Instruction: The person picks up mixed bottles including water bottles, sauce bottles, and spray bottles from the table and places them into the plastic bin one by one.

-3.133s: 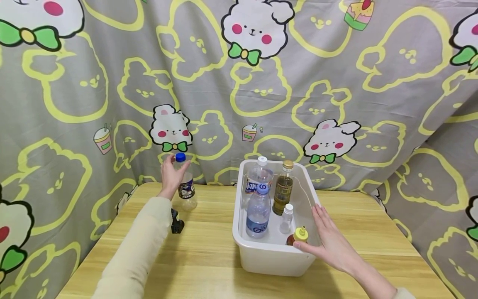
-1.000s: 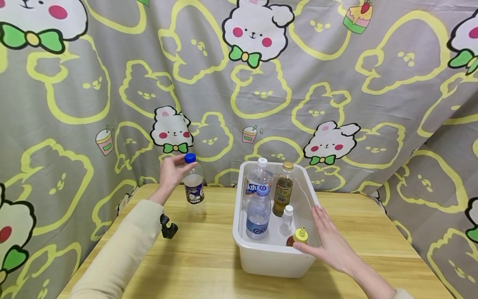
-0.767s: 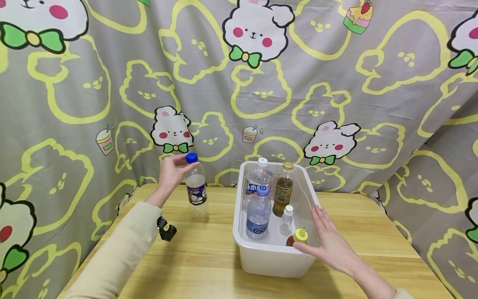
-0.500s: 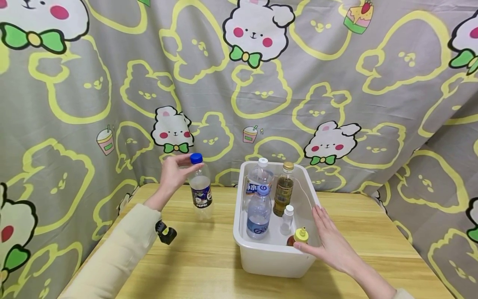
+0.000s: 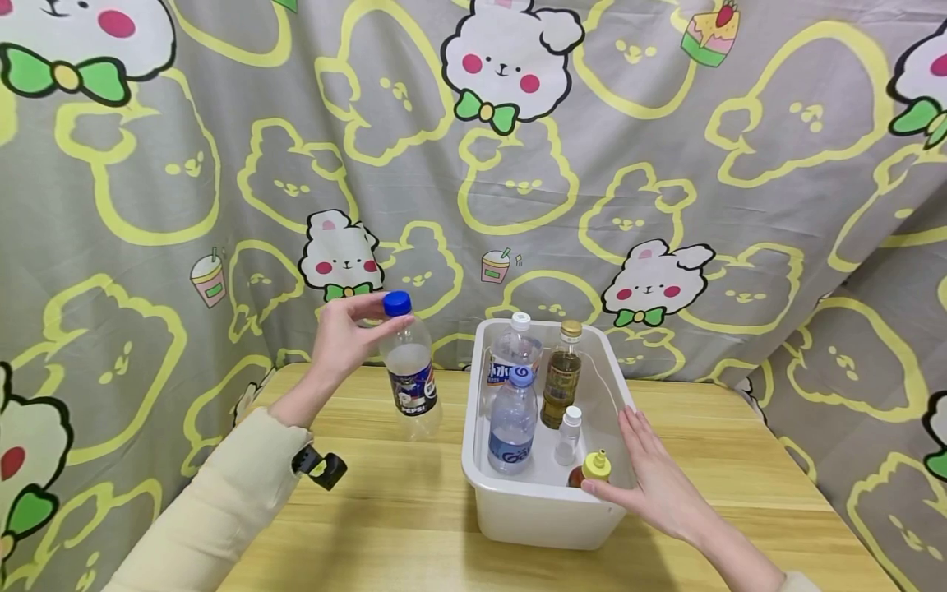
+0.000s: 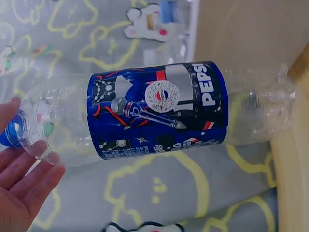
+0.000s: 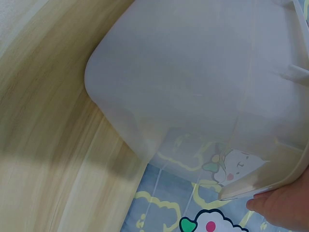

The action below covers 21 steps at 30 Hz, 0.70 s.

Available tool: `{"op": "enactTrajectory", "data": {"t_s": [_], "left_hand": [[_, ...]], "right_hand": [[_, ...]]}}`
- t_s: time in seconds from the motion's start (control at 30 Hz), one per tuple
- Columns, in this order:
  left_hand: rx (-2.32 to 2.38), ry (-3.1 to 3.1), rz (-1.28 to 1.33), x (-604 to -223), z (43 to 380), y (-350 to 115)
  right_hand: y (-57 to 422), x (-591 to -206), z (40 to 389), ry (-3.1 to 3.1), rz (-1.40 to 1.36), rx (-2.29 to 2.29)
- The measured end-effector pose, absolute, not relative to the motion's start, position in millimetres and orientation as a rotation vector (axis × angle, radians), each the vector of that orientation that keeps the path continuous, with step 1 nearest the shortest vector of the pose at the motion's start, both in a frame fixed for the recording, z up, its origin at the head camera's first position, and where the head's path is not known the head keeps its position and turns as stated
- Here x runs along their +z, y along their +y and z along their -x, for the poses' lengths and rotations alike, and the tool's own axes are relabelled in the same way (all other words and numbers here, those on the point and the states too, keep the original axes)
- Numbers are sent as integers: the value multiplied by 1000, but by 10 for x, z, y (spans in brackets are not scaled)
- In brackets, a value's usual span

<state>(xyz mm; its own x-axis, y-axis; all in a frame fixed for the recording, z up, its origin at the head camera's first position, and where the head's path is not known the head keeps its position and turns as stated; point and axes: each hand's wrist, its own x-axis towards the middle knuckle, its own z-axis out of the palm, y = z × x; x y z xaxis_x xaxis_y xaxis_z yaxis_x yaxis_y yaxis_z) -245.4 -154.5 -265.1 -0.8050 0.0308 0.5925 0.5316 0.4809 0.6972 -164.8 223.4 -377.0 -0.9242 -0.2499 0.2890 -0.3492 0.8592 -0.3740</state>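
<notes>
My left hand [image 5: 346, 333] pinches a clear Pepsi bottle [image 5: 413, 386] near its blue cap, with thumb and fingers on either side. The bottle tilts slightly and appears lifted off the table, left of a white plastic bin [image 5: 547, 518]. In the left wrist view, the Pepsi bottle [image 6: 159, 108] fills the middle, its dark blue label facing the camera. My right hand [image 5: 662, 477] rests on the bin's near right rim, fingers straight and thumb on the front corner. The right wrist view shows the bin's outer wall [image 7: 183, 72] and part of that hand [image 7: 285, 205].
Inside the bin stand a clear bottle with blue label [image 5: 512, 427], a white-capped bottle [image 5: 510, 349], a gold-capped brown bottle [image 5: 562, 378], a small white-capped bottle [image 5: 567, 440] and a yellow-topped squeeze bottle [image 5: 595, 466]. A patterned curtain [image 5: 414, 189] hangs behind the wooden table [image 5: 740, 477].
The left hand has carried the Pepsi bottle rightward and nearer, toward the bin, and the cap has risen slightly. The right hand has stayed on the rim.
</notes>
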Motion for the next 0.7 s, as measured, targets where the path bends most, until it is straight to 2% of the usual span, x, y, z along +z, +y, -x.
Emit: {"op": "enactTrajectory", "data": {"t_s": [0.7], "left_hand": [[-1350, -1980, 672, -2206, 2020, -1318]], "right_hand": [[2229, -3745, 1640, -2820, -450, 639]]}}
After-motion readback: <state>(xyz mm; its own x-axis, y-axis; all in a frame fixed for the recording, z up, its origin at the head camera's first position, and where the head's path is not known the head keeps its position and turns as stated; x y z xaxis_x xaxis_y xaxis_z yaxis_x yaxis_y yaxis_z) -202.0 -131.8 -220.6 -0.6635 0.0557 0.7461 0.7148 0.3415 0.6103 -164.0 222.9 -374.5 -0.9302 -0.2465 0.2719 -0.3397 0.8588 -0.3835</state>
